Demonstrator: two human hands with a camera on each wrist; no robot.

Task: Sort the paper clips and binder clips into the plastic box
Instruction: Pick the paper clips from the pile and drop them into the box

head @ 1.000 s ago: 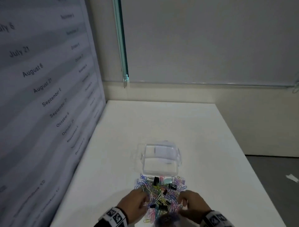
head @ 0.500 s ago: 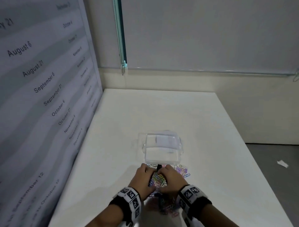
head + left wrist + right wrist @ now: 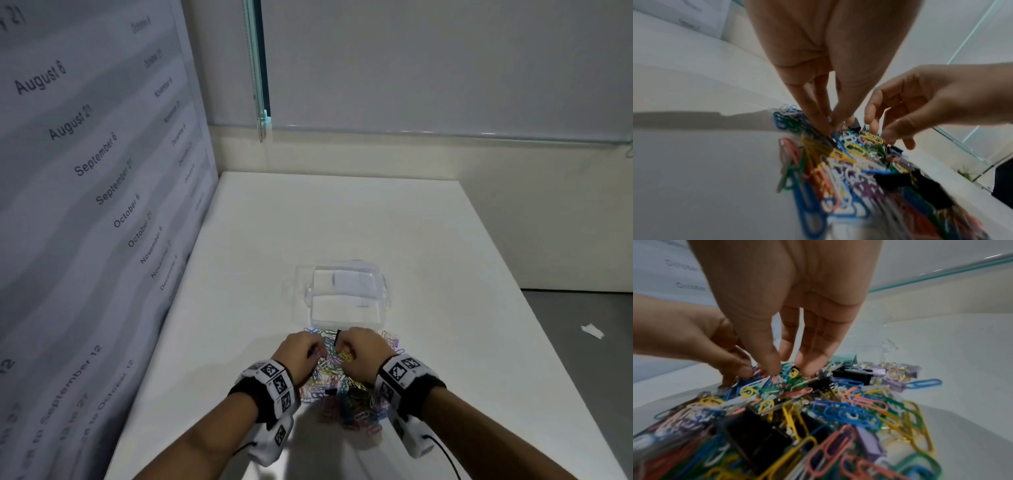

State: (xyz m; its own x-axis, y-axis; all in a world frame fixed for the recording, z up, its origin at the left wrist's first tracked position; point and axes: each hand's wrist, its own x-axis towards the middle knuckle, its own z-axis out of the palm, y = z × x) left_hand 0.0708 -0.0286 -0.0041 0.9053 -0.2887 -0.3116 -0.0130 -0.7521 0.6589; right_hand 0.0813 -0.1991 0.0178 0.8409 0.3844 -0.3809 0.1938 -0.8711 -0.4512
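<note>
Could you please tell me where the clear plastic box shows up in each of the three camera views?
Head: the plastic box sits mid-frame on the white table, just beyond both hands.
Left wrist: not clearly in view.
Right wrist: only a faint clear edge of it shows at right of centre, behind the clips.
Shared landmark: the pile of coloured clips.

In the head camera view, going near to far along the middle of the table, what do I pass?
Clip pile → both hands, left hand and right hand, side by side on the pile's far part → clear plastic box → bare table → wall.
</note>
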